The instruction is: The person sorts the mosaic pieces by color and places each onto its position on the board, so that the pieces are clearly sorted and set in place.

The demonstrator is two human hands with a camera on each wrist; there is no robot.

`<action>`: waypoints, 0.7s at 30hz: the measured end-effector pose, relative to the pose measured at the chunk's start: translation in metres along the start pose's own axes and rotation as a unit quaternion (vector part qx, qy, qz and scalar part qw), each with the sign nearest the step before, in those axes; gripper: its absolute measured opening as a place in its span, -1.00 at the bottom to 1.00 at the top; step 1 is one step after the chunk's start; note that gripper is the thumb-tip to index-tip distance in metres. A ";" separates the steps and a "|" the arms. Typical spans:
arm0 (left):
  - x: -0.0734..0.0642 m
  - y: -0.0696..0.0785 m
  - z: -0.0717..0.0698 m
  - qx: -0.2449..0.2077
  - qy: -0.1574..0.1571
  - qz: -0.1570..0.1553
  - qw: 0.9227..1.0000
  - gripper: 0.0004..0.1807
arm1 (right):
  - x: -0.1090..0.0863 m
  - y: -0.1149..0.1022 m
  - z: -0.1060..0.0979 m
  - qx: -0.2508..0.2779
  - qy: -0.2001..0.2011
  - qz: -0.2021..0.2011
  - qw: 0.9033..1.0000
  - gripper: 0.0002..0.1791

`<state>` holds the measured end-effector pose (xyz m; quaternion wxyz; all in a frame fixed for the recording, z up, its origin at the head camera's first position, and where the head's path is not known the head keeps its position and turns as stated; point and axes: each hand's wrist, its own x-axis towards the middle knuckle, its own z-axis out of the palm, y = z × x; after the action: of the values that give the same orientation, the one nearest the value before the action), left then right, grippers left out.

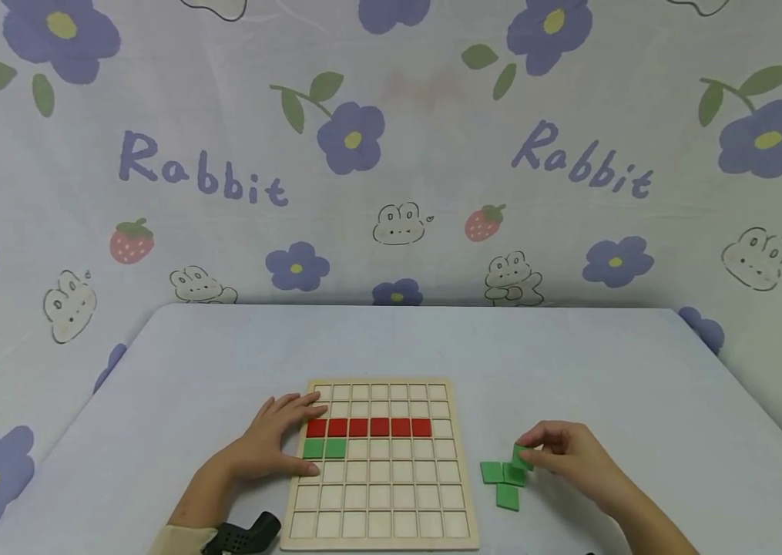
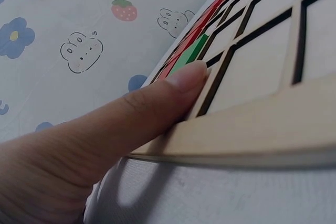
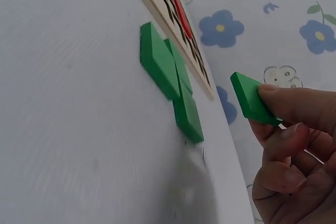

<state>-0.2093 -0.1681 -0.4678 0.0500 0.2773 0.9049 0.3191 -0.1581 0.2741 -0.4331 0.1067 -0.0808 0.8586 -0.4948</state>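
Observation:
A wooden grid board (image 1: 380,493) lies on the table, with a row of red square tiles (image 1: 380,427) across it. Two green tiles (image 1: 324,448) fill the left end of the row below. My left hand (image 1: 262,443) rests on the board's left edge, thumb and fingers spread; in the left wrist view the thumb (image 2: 157,95) presses beside a green tile (image 2: 190,55). To the board's right, my right hand (image 1: 574,459) pinches a green tile (image 3: 253,99) between thumb and fingers, raised off the table. Several loose green tiles (image 1: 508,497) lie just below and left of it.
The white table (image 1: 640,370) reaches back to a cloth backdrop (image 1: 446,169) printed with flowers and rabbits. A black strap device (image 1: 245,534) sits on the left wrist near the board's lower left corner.

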 end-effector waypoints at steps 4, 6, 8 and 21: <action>0.001 0.000 0.001 0.001 0.000 -0.002 1.000 -0.05 | 0.008 -0.008 0.005 0.010 -0.015 -0.013 1.000 -0.68; 0.002 0.000 0.002 0.001 -0.001 -0.007 1.000 -0.05 | 0.013 -0.012 0.008 0.012 -0.022 -0.023 0.999 -0.69; 0.002 -0.001 0.002 -0.001 -0.002 -0.010 1.000 -0.05 | 0.017 -0.016 0.012 0.013 -0.028 -0.028 0.999 -0.71; 0.004 -0.002 0.002 0.000 -0.005 -0.019 1.000 -0.04 | 0.039 -0.038 0.033 0.014 -0.048 -0.066 0.997 -0.77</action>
<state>-0.2128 -0.1665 -0.4700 0.0601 0.2620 0.9097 0.3164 -0.1859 0.2182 -0.4202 0.1164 -0.1594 0.8383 -0.5082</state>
